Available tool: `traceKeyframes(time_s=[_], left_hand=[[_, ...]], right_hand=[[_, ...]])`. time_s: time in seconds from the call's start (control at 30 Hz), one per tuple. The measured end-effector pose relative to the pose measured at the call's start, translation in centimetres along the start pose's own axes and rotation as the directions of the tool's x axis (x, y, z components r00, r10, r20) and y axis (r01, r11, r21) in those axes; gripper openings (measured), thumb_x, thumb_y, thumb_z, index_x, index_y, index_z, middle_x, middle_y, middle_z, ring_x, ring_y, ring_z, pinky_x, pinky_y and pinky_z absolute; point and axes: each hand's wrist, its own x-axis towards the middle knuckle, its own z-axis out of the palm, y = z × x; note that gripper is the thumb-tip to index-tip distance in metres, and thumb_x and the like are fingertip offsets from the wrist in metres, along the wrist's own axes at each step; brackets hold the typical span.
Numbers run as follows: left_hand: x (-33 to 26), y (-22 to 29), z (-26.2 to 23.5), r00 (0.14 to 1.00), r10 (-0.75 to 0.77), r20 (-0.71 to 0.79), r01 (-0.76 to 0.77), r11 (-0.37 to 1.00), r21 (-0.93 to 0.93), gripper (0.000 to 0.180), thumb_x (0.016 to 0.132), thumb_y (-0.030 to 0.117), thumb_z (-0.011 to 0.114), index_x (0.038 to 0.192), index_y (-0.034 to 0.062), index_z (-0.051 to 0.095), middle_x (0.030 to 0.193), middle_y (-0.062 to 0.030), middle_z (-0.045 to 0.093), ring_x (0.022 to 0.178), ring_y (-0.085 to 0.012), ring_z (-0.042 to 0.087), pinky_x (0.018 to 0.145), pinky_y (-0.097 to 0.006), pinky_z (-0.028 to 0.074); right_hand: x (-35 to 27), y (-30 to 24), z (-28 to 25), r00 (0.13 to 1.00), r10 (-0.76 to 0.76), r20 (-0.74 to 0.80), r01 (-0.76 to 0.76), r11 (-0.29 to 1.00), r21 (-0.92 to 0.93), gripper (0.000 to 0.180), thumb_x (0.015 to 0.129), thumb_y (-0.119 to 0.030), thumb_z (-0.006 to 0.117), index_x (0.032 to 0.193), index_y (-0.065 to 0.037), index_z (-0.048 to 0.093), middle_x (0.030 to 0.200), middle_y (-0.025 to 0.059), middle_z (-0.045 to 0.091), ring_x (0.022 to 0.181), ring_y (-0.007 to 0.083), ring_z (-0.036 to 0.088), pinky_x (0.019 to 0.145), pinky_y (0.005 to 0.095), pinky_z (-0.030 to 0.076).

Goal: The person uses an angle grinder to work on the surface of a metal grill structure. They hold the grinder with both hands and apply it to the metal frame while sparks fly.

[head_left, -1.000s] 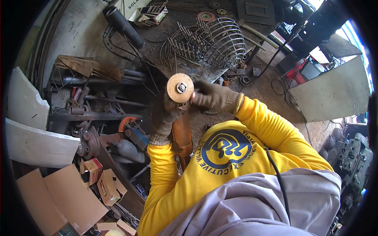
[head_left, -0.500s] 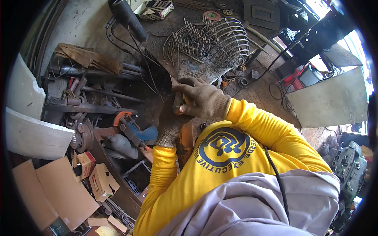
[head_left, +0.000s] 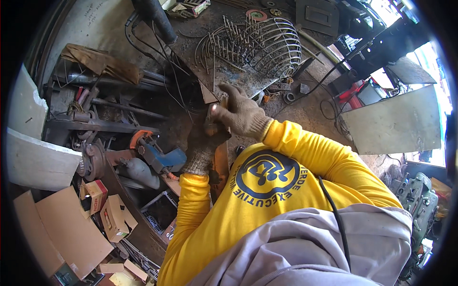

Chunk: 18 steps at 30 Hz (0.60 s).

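Note:
Both of my hands are close together in knitted work gloves, just in front of the workbench (head_left: 224,78) edge. My left hand (head_left: 200,150) is in shadow, its fingers closed around a small dark piece that I cannot make out. My right hand (head_left: 243,114) comes over from the right with bent fingers, thumb pressed against the same dark piece; a bright spot shows at the thumb tip. Beyond the hands, on the bench, lies a rounded frame of bent metal rods (head_left: 281,45) with many short upright rods (head_left: 229,45) beside it.
A thick dark pipe (head_left: 153,21) with cables leans at the upper left. Below stand a blue-and-orange clamp tool (head_left: 167,159), a grey gas cylinder (head_left: 138,172) and open cardboard boxes (head_left: 71,229). A metal sheet (head_left: 396,124) and a greenish machine (head_left: 420,205) are at the right.
My right hand has shifted slightly left and down, its thumb now lifted a little higher on the dark piece. The whole view has moved slightly. My left hand keeps its grip.

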Motion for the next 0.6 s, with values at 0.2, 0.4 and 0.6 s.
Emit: traceKeyframes(time_s=[0.2,0.4,0.6], left_hand=[[0.0,1.1,0.2,0.994,-0.059,-0.095,0.064,0.996,0.058,0.071,0.068,0.03,0.084,0.13,0.007,0.058,0.112,-0.0166,0.068,0.107,-0.0303,0.067,0.088,-0.039,0.052],[-0.2,1.2,0.9,0.982,0.088,-0.169,-0.079,0.995,0.059,0.063,0.076,0.028,0.079,0.132,0.0081,0.056,0.115,-0.0139,0.068,0.107,-0.027,0.066,0.09,-0.037,0.051],[-0.2,1.5,1.0,0.992,0.06,-0.115,-0.068,0.996,-0.064,0.07,0.073,0.032,0.081,0.132,0.0059,0.055,0.117,-0.0153,0.068,0.107,-0.0298,0.067,0.09,-0.037,0.051]], right_hand=[[0.6,0.7,3.3,0.984,0.134,-0.117,-0.129,0.99,0.051,0.076,0.088,-0.059,0.06,0.14,-0.005,0.045,0.129,0.0314,0.053,0.118,0.0464,0.056,0.102,0.0472,0.045],[1.3,1.5,3.7,0.988,0.012,-0.151,-0.017,0.999,-0.029,0.07,0.089,-0.055,0.06,0.135,-0.003,0.05,0.125,0.0301,0.056,0.113,0.0448,0.059,0.1,0.0469,0.046],[1.1,0.4,4.2,0.922,0.316,-0.225,-0.263,0.936,0.235,0.071,0.084,-0.053,0.063,0.131,-0.001,0.054,0.122,0.028,0.06,0.115,0.0417,0.059,0.102,0.0436,0.045]])
